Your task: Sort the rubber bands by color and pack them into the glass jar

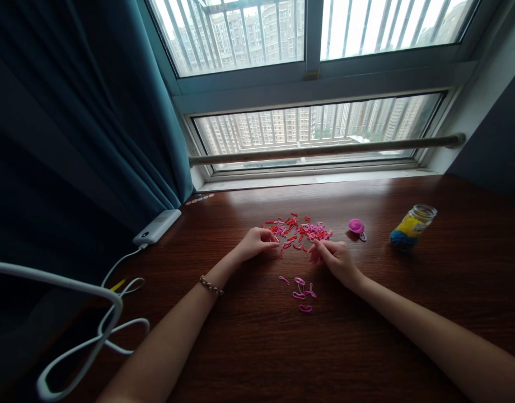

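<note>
A loose pile of small pink and red rubber bands [314, 230] lies on the dark wooden table. At its left edge my left hand [256, 244] rests low with thumb and fingers pinched together; what is between them is hidden. My right hand [333, 258] is at the near right edge of the pile, thumb and forefinger closed in a pinch. Anything in that pinch is too small to make out. Nearer to me, between the forearms, several pink rubber bands [299, 295] lie apart from the pile.
A small pink cup [356, 226] with a looped handle sits right of the pile. Beyond it is a glass jar [412, 226] with a yellow label and blue contents. At left lie a white power strip [157, 228] and its looped cable [110, 319]. The window bar [324, 150] spans the back.
</note>
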The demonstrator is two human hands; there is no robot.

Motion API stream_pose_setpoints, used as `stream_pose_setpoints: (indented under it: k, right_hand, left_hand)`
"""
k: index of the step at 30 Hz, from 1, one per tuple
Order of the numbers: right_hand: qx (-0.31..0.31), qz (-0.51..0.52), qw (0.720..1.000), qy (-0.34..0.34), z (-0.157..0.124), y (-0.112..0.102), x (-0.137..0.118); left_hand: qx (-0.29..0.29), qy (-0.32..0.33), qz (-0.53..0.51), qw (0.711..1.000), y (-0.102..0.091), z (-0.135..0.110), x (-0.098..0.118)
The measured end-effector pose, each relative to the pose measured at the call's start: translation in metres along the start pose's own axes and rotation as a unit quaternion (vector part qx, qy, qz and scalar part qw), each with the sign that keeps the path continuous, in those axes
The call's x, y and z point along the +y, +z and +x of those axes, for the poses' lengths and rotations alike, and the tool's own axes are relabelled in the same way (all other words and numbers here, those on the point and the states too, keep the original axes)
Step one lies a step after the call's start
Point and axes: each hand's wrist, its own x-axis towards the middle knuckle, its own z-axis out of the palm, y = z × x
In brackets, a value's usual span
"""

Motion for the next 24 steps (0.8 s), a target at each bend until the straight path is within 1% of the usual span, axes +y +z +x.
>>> stream_pose_setpoints:
  k: [3,4,7,9,12,16,19,21,24]
  right_hand:
    - [0.003,-0.012,1.000,-0.007,0.000,0.000,0.001]
    - [0.008,-0.019,1.000,-0.012,0.000,0.000,0.001]
    - [0.030,-0.042,0.999,-0.018,0.000,-0.001,-0.001]
    - [0.041,-0.052,0.998,-0.016,0.000,-0.001,-0.003]
    - [0.043,-0.055,0.997,-0.016,0.000,-0.001,-0.003]
    - [0.039,-0.055,0.998,-0.015,0.000,-0.001,-0.002]
    - [0.040,-0.053,0.998,-0.013,0.000,-0.001,-0.002]
    - [0.040,-0.053,0.998,-0.012,0.000,-0.001,-0.003]
    - [0.044,-0.051,0.998,-0.009,0.000,-0.001,-0.004]
  left_hand:
    - [0.051,-0.007,0.073,0.996,-0.002,0.003,-0.010]
    - [0.079,-0.016,0.104,0.991,-0.002,0.003,-0.012]
    - [0.161,-0.045,0.190,0.967,-0.001,0.003,-0.018]
    - [0.187,-0.049,0.223,0.956,0.000,0.002,-0.018]
    - [0.179,-0.051,0.256,0.949,0.000,-0.001,-0.013]
    - [0.116,-0.068,0.323,0.937,-0.001,-0.005,-0.008]
    - [0.101,-0.070,0.348,0.929,-0.002,-0.006,-0.008]
    - [0.102,-0.075,0.327,0.936,-0.003,-0.005,-0.009]
    - [0.097,-0.082,0.229,0.965,-0.004,-0.001,-0.013]
